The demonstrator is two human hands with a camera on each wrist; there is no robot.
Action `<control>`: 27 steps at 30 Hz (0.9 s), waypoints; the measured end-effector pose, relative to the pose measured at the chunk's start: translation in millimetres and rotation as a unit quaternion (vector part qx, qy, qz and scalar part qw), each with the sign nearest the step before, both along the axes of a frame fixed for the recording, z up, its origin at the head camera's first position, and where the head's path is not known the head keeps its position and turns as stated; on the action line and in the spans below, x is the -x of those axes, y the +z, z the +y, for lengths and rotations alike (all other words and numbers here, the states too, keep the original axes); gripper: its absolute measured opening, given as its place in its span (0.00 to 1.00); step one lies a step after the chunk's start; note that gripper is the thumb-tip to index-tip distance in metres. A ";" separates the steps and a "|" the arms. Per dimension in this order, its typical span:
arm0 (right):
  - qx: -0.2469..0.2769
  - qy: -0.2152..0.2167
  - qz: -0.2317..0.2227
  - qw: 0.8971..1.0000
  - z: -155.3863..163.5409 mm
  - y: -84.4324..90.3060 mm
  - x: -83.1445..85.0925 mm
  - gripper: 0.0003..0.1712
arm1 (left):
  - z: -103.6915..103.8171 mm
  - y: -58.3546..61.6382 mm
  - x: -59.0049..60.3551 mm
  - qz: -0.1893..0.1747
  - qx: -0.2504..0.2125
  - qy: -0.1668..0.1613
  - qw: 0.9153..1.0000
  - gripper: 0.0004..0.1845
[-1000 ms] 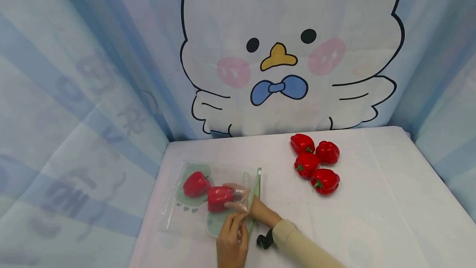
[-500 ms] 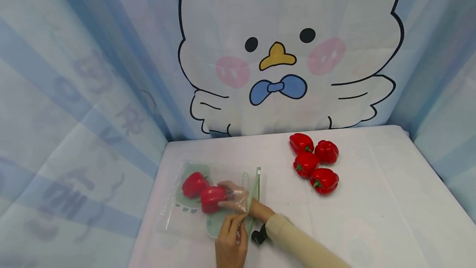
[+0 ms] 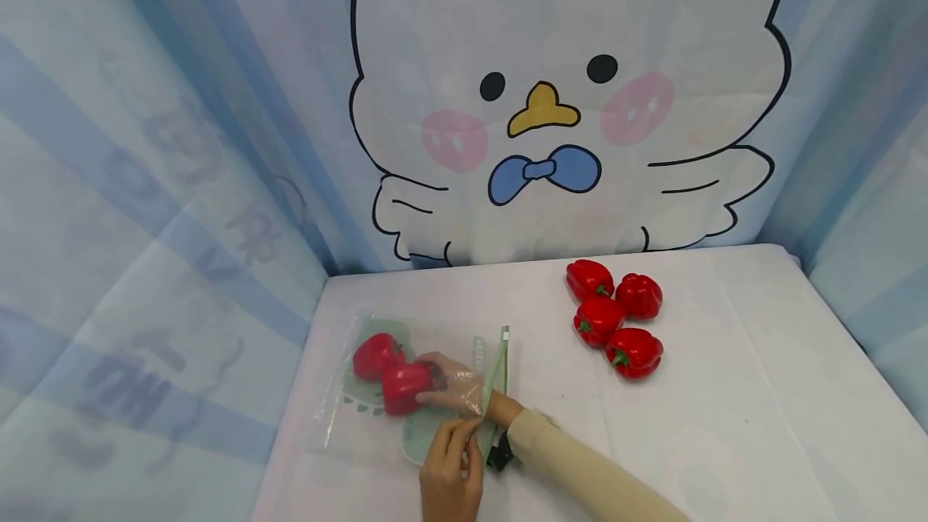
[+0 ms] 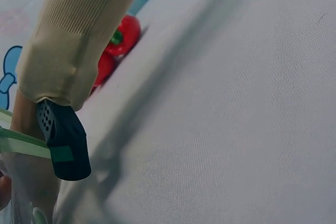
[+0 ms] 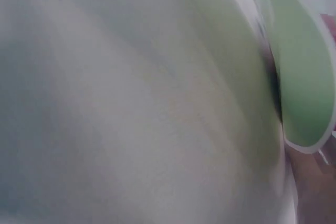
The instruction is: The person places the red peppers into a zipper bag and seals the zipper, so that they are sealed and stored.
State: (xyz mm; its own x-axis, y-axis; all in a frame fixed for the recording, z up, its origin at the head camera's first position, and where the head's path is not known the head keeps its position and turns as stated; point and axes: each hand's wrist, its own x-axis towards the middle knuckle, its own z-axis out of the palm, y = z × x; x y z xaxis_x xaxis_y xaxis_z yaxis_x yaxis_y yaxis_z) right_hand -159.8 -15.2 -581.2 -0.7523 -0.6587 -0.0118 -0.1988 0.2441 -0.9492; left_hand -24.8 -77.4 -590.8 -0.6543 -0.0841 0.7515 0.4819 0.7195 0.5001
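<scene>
While a big cartoon bird backdrop [image 3: 565, 103] fills the wall behind, a white table [image 3: 725, 425] stands below it, and on its left part lies a clear zip bag [image 3: 348, 417] with green print. The bag's green zip edge [image 3: 497, 365] is open toward the right. Four red peppers [image 3: 615, 321] sit bunched together on the table, well apart from the bag. Inside the bag lie two more: the far pepper [image 3: 374, 355] rests near the closed end, touching the near pepper [image 3: 404, 387]. The right hand [image 3: 455, 387], in a beige sleeve [image 3: 580, 474], reaches inside the bag, its fingers curled about the near pepper. The left hand [image 3: 451, 474] pinches the bag's near edge beside the opening.
</scene>
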 end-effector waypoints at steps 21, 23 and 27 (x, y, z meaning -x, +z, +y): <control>-0.043 -0.005 0.019 0.999 -18.9 5.8 -1.3 0.33 | -5.0 1.8 1.1 0.045 0.009 -0.003 0.999 0.19; -0.044 -0.004 0.033 0.998 -19.9 5.3 -1.9 0.33 | -5.8 0.9 1.2 0.049 0.010 -0.001 0.999 0.19; -0.043 -0.006 0.050 0.998 -21.1 5.3 -3.6 0.34 | -7.5 -1.5 1.6 0.060 0.012 0.002 0.998 0.18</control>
